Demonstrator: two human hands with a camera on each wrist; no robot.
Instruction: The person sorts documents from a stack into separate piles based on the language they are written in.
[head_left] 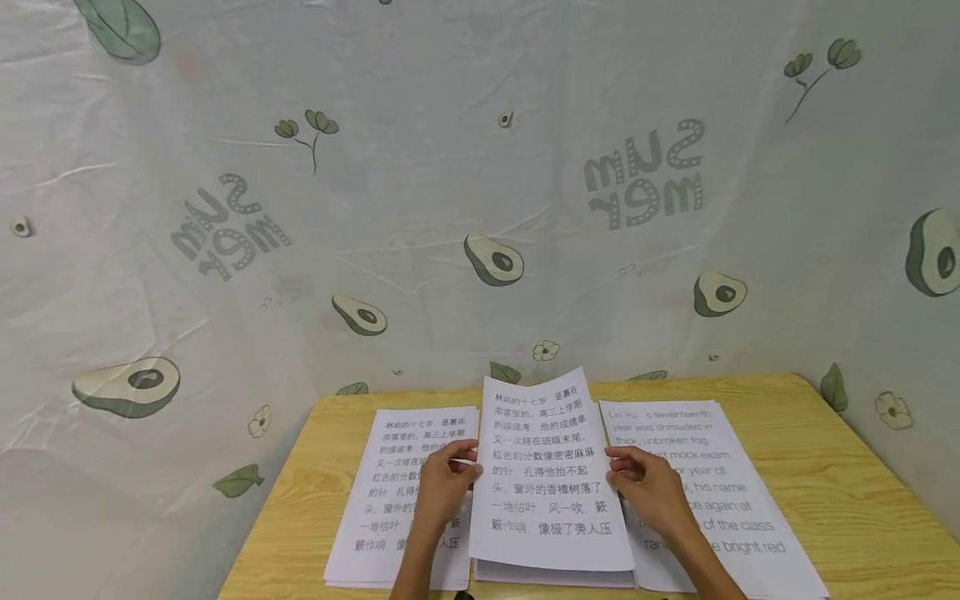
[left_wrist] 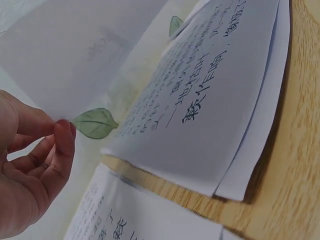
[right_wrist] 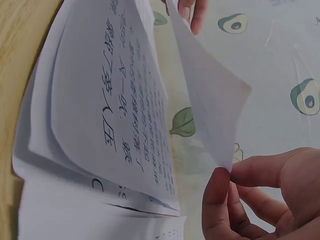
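While a printed sheet (head_left: 546,467) is pinched at its side edges by the left hand (head_left: 442,487) and right hand (head_left: 651,492), it is kept lifted at lower centre, above the paper stacks (head_left: 397,500) on the desk (head_left: 840,467).

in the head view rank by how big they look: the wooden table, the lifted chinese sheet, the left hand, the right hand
1. wooden table
2. lifted sheet, pinched at its side edges by both hands
3. left hand and right hand: they look alike, so no ranking between them
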